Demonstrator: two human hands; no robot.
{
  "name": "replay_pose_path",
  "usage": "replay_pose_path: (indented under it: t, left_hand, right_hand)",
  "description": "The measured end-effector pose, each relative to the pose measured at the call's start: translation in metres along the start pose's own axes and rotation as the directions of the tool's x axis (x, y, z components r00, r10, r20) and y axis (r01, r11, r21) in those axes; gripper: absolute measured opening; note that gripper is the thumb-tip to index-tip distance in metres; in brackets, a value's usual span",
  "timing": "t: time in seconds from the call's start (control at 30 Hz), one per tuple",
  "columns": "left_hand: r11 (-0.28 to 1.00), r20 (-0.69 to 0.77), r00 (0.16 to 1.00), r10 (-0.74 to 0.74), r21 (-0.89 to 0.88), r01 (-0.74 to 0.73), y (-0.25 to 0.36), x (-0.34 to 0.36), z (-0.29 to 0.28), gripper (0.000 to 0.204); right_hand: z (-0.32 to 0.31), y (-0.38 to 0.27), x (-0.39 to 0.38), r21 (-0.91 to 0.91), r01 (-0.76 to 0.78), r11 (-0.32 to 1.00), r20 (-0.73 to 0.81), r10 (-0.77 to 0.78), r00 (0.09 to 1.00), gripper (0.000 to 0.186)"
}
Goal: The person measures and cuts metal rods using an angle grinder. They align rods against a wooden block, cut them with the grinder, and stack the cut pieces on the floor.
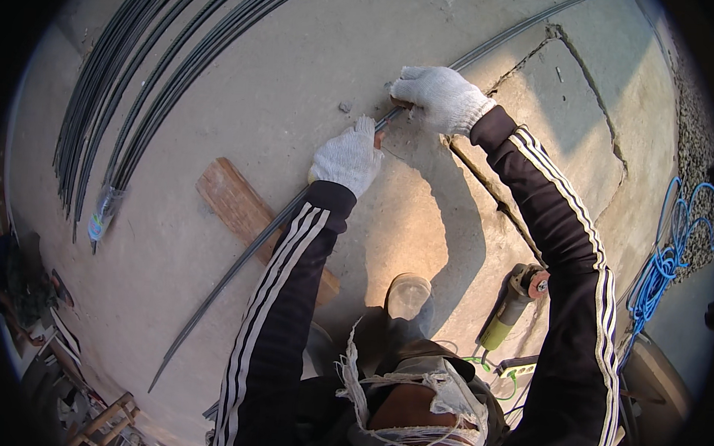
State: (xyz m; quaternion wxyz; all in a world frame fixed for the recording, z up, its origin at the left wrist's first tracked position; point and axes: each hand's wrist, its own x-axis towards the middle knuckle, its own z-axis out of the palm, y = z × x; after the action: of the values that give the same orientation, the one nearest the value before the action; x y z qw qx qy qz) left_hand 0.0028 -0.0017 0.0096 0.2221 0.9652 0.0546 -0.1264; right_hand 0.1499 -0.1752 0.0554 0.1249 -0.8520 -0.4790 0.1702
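A thin bunch of dark steel rods (240, 263) runs slantwise over the concrete, from the lower left, through both my hands and on to the upper right. My left hand (348, 159), in a white knitted glove, is closed around the rods near the middle of the view. Just beyond it to the right, my gloved right hand (440, 99) grips the same rods, its fingers pointing left and partly hiding them. Bare fingertips show at both gloves. Beneath the rods lies a wooden plank (238, 200), partly covered by my left sleeve.
A large bundle of steel bars (143, 94) curves across the upper left. An angle grinder (514, 306) lies by my right forearm, above a power strip (518, 363). Blue cable (664, 272) is coiled at the right, near gravel (695, 142). Cracks (598, 86) cross the concrete.
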Motion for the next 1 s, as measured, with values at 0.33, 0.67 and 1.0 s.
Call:
replay_pose_path:
  t: [0.33,0.67,1.0]
  left_hand:
    - [0.999,0.112,0.992,-0.049,0.004,0.049,0.002,0.001,-0.006,0.031]
    - [0.999,0.113,0.992,-0.048,-0.006,0.049,0.003,0.001,-0.007,0.03]
    - [0.998,0.141,0.988,-0.059,-0.011,0.061,0.005,0.002,-0.01,0.029]
  right_hand:
    - [0.0,0.001,-0.008,0.085,-0.004,0.996,-0.047,0.008,0.999,0.029]
    - [0.004,-0.001,-0.012,0.062,0.008,0.998,-0.116,0.0,0.993,0.027]
    - [0.007,-0.002,-0.009,0.013,0.002,1.0,-0.117,-0.001,0.993,0.023]
